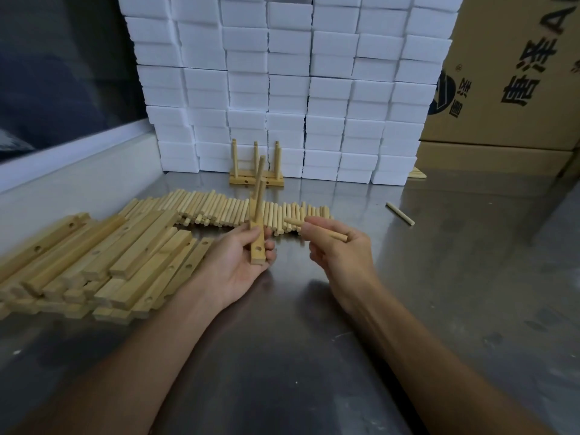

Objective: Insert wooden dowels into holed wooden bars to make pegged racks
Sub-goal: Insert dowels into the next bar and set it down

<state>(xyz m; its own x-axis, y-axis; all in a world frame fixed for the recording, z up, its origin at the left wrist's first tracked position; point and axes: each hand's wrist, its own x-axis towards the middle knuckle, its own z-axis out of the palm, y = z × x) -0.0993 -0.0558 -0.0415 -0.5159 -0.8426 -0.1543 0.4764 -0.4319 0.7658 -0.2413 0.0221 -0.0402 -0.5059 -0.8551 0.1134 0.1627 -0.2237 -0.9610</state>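
Your left hand (243, 262), near the middle of the frame, grips a holed wooden bar (257, 243) with dowels already stuck in it, pointing up. Your right hand (337, 246), just to the right, pinches one loose dowel (314, 227) lying sideways. More dowels in a row (219, 210) sit behind your hands. More bars in a pile (103, 259) lie at the left. One finished rack (255, 178) stands by the white blocks (282, 83) up top.
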